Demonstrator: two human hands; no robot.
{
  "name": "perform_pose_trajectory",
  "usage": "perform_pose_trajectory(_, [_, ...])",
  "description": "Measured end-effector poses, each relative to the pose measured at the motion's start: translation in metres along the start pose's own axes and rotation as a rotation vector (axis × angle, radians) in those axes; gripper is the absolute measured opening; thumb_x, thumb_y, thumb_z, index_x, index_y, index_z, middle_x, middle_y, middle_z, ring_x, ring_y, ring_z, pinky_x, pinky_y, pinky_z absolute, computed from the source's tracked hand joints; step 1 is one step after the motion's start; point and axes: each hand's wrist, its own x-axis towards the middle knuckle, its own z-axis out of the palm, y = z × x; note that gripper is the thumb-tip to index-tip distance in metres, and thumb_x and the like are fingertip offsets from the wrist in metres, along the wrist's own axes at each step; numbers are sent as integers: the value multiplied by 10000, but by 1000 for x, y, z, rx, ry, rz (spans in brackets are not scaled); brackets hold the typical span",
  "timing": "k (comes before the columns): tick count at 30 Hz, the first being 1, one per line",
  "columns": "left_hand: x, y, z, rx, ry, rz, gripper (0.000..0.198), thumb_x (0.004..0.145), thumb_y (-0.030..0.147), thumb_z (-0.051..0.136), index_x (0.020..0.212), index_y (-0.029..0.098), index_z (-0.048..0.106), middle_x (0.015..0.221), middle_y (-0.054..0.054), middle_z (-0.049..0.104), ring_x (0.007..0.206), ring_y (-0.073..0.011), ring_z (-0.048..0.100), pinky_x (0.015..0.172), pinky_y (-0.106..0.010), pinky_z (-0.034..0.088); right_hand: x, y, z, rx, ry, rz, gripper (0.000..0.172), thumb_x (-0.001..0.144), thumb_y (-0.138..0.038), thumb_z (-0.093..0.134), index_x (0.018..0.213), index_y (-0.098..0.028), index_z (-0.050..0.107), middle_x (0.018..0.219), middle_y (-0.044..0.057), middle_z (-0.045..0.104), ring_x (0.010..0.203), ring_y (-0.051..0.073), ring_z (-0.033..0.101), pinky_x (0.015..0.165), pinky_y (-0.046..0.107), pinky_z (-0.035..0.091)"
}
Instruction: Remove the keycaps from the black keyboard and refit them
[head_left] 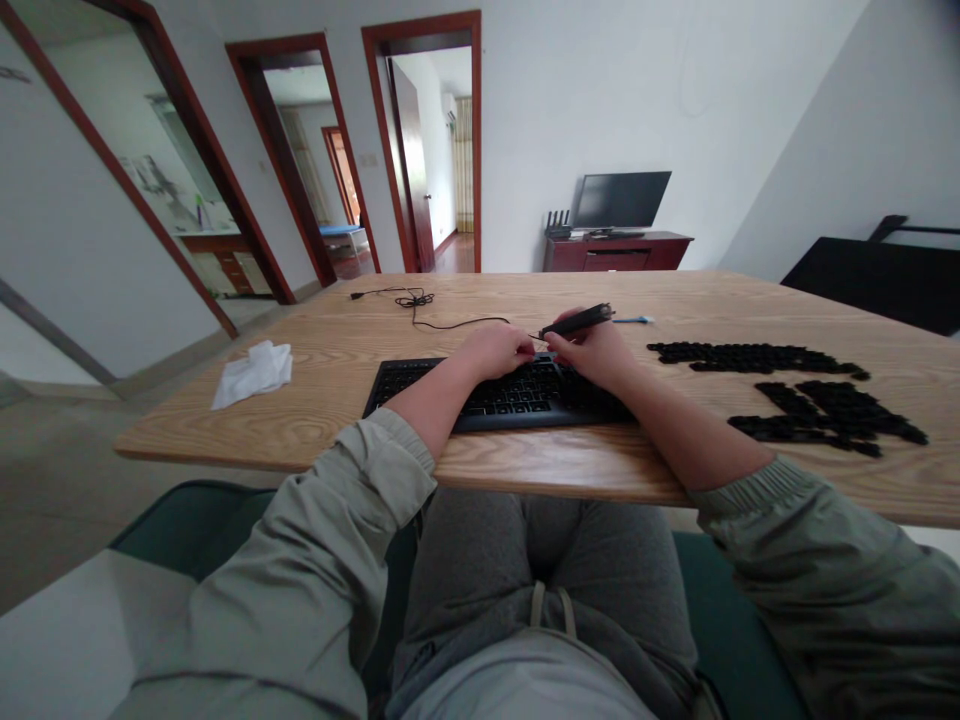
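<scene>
A black keyboard [517, 408] lies on the wooden table in front of me, its keys showing below my hands. Thumb and fingers pinched together, my left hand [495, 350] rests at the keyboard's upper middle; whatever is between the fingertips is hidden. My right hand [589, 350] grips a thick black pen-shaped tool [577, 320], tilted with its back end up to the right. The tool's lower end points toward the keyboard's top edge beside my left fingertips. My right forearm hides part of the keyboard's right side.
Loose black keycaps [750, 357] lie in groups on the table's right. A blue-handled brush [634, 320] sits behind my right hand. The keyboard cable [416, 298] is bundled at the back left, and a crumpled white tissue [255, 372] lies near the left edge.
</scene>
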Motion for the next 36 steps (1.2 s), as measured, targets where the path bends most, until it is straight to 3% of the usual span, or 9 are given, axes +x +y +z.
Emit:
perform_pose_trajectory(7, [3, 9, 1, 76, 13, 46, 285, 914, 264, 467, 901, 196, 743, 978, -92, 724, 923, -224, 662, 801, -325, 470, -4, -4, -4, 26, -71, 97, 50, 753, -230, 604, 786, -207, 573, 609, 8, 628, 543, 161, 581, 529, 268, 463])
perform_pose_trajectory(12, [2, 5, 1, 28, 4, 13, 237, 889, 325, 531, 900, 205, 735, 977, -80, 718, 925, -227, 659, 815, -327, 477, -6, -7, -7, 167, -130, 184, 60, 766, -215, 597, 810, -210, 556, 605, 6, 599, 523, 153, 591, 457, 244, 469])
perform_pose_trajectory(19, [3, 4, 2, -205, 157, -2, 339, 870, 370, 588, 1146, 186, 653, 1128, -80, 705, 1039, -220, 634, 918, -337, 480, 2, -3, -11, 346, -258, 244, 152, 745, -163, 628, 878, -193, 562, 763, 34, 640, 681, 176, 672, 585, 282, 576])
perform_pose_trajectory(26, [13, 7, 4, -519, -10, 121, 240, 867, 209, 525, 1041, 163, 685, 998, -39, 742, 892, -166, 662, 834, -294, 496, 12, 5, -9, 428, -316, 174, 132, 683, -143, 589, 804, -194, 575, 760, 16, 648, 686, 164, 644, 674, 325, 584])
perform_pose_trajectory(31, [14, 3, 4, -624, -24, 87, 265, 821, 124, 522, 1042, 168, 661, 1028, -28, 744, 915, -150, 666, 866, -286, 496, 19, 3, -6, 383, -339, 100, 162, 647, -133, 553, 791, -195, 595, 749, 11, 654, 686, 167, 624, 664, 314, 567])
perform_pose_trajectory(36, [15, 1, 6, -595, -49, 36, 283, 821, 135, 526, 1082, 162, 633, 1048, -47, 731, 905, -143, 660, 841, -266, 497, 24, 0, -5, 405, -326, 156, 148, 633, -124, 552, 763, -187, 584, 715, 17, 639, 647, 169, 627, 634, 314, 559])
